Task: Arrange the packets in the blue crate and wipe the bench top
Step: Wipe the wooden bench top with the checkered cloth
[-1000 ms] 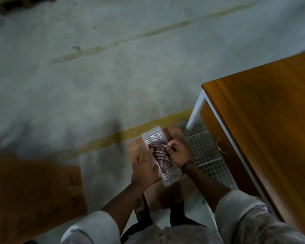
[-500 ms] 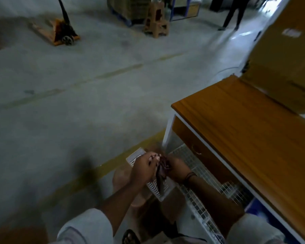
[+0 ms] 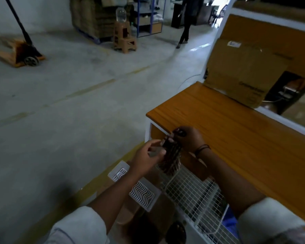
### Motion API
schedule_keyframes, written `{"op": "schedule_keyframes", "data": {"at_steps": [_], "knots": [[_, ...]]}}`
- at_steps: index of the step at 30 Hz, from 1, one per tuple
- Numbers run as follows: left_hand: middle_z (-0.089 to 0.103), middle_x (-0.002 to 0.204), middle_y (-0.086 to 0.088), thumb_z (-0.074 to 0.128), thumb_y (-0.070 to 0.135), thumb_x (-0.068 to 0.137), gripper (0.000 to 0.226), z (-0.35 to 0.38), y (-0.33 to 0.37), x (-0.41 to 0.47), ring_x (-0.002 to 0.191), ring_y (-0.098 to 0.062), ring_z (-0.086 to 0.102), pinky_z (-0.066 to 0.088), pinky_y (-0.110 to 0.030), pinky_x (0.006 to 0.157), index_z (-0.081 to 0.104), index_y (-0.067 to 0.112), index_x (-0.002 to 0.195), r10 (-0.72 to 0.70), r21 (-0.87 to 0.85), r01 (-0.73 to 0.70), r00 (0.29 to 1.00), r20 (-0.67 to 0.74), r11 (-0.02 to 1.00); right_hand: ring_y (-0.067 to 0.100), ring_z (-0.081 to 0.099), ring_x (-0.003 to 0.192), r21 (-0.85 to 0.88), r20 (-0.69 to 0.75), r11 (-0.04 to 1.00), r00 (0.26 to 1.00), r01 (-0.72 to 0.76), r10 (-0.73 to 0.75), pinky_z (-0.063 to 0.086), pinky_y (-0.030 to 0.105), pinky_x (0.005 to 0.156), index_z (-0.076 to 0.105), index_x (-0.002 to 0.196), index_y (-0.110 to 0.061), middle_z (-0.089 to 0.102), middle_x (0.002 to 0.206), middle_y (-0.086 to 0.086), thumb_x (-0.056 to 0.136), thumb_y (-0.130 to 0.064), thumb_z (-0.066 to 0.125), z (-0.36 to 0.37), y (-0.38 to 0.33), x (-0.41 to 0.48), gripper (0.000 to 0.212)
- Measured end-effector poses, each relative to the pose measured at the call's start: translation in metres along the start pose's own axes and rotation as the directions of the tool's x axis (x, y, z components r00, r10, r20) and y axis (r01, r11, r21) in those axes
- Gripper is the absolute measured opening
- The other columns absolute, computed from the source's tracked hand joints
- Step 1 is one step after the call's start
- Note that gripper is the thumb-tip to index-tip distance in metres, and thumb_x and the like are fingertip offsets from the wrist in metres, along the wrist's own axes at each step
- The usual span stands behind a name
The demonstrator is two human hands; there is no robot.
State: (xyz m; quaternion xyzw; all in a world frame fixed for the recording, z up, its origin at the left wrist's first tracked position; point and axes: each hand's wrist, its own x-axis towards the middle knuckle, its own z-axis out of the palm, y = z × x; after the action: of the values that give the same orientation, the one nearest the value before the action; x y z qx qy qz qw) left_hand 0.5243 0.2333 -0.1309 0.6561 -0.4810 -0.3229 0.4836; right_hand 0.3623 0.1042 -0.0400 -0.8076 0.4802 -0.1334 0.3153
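A dark, ribbed-looking cloth (image 3: 172, 154) is hanging in a bunched, limp fold at the near left corner of the worktop (image 3: 236, 131), just in front of its edge. The right hand (image 3: 188, 138) is pinching the top of the cloth between fingertips, a dark band circling its wrist. The left hand (image 3: 147, 158) is sitting just beside the cloth with fingers curled and thumb raised, its fingertips touching the fabric's side. The worktop is showing smooth, orange-brown wood grain on a white frame. Below it a white wire-mesh shelf (image 3: 192, 192) is running along, with something blue (image 3: 228, 224) showing behind the mesh. Under the left forearm a clear rectangular plastic tray (image 3: 141, 192) with a white wavy-line pattern is resting on brown cardboard. Beyond, the grey concrete floor (image 3: 69, 111) is stretching toward an orange pallet jack (image 3: 23, 53), and a flat cardboard box (image 3: 243, 73) is leaning at the worktop's far end.
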Motion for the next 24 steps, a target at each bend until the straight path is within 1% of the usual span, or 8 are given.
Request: {"op": "schedule_keyframes", "data": {"at_steps": [2,4,10,12,15,19,21,24], "knots": [[0.068,0.116,0.017,0.068,0.059,0.086,0.047,0.012,0.017,0.014,0.105,0.002,0.063,0.054,-0.026,0.085,0.062,0.034,0.125,0.016,-0.029,-0.017,0.999,-0.044,0.999,0.007,0.057,0.052,0.023,-0.006,1.0,1.0,0.014,-0.014,0.043,0.019,0.043,0.066,0.085,-0.021,0.065,0.071,-0.002,0.089,-0.036,0.073,-0.043,-0.005,0.008,0.016],[0.07,0.112,0.018,0.069,0.048,0.09,0.039,0.024,0.032,0.025,0.102,0.006,0.063,0.054,-0.022,0.084,0.065,0.029,0.123,0.055,-0.064,-0.059,0.996,-0.065,0.996,0.006,0.053,0.04,0.04,-0.013,0.999,1.0,0.0,0.0,0.041,0.022,0.04,0.066,0.089,-0.022,0.063,0.066,-0.001,0.083,-0.043,0.077,-0.089,-0.005,0.013,0.025],[0.068,0.111,0.015,0.067,0.037,0.095,0.028,0.066,0.058,0.056,0.1,0.007,0.06,0.047,-0.007,0.074,0.067,0.028,0.121,0.064,-0.079,-0.067,0.997,-0.038,0.995,0.025,0.071,0.075,-0.053,-0.023,0.993,0.994,-0.104,0.103,0.06,0.043,0.074,0.06,0.134,-0.022,0.072,0.105,0.006,0.058,-0.064,0.079,-0.195,0.037,0.037,0.089],[0.067,0.111,0.015,0.066,0.037,0.095,0.027,0.082,0.064,0.066,0.1,0.006,0.06,0.049,-0.012,0.076,0.067,0.029,0.121,0.052,-0.073,-0.054,0.998,-0.034,0.996,0.022,0.072,0.071,-0.115,0.015,0.977,0.983,-0.182,0.185,0.06,0.039,0.067,0.05,0.144,-0.018,0.07,0.099,0.005,0.055,-0.066,0.079,-0.204,0.062,0.046,0.105],[0.066,0.113,0.015,0.065,0.041,0.095,0.029,0.105,0.068,0.077,0.104,0.0,0.06,0.055,-0.026,0.082,0.065,0.033,0.122,0.035,-0.038,-0.034,0.999,0.018,0.999,0.019,0.072,0.069,-0.182,0.033,0.941,0.954,-0.287,0.298,0.056,0.031,0.055,0.055,0.136,-0.012,0.068,0.093,0.003,0.076,-0.04,0.085,-0.195,0.108,0.058,0.073],[0.065,0.115,0.018,0.065,0.04,0.095,0.029,0.127,0.072,0.089,0.106,0.001,0.059,0.055,-0.026,0.082,0.063,0.036,0.123,0.018,0.048,-0.022,0.996,0.092,0.999,0.026,0.065,0.081,-0.387,-0.21,0.877,0.953,-0.285,0.217,0.056,0.038,0.067,0.068,0.096,-0.012,0.069,0.093,0.011,0.091,-0.016,0.067,-0.178,0.144,0.067,0.007],[0.064,0.115,0.02,0.065,0.04,0.095,0.029,0.135,0.072,0.095,0.106,0.002,0.058,0.053,-0.023,0.082,0.062,0.037,0.124,-0.001,0.07,-0.006,0.994,0.108,0.998,0.023,0.06,0.074,-0.438,-0.258,0.878,0.962,-0.193,0.083,0.053,0.036,0.062,0.061,0.085,-0.019,0.067,0.085,0.007,0.095,-0.024,0.062,-0.169,0.145,0.061,0.012],[0.064,0.114,0.02,0.064,0.039,0.096,0.028,0.145,0.069,0.104,0.102,0.0,0.06,0.052,-0.023,0.075,0.062,0.037,0.124,-0.037,0.102,0.028,0.996,0.085,0.994,0.012,0.052,0.056,-0.329,-0.02,0.94,0.994,0.095,-0.107,0.043,0.031,0.05,0.059,0.075,-0.028,0.06,0.066,-0.002,0.094,-0.054,0.06,-0.151,0.144,0.043,0.032]]}}
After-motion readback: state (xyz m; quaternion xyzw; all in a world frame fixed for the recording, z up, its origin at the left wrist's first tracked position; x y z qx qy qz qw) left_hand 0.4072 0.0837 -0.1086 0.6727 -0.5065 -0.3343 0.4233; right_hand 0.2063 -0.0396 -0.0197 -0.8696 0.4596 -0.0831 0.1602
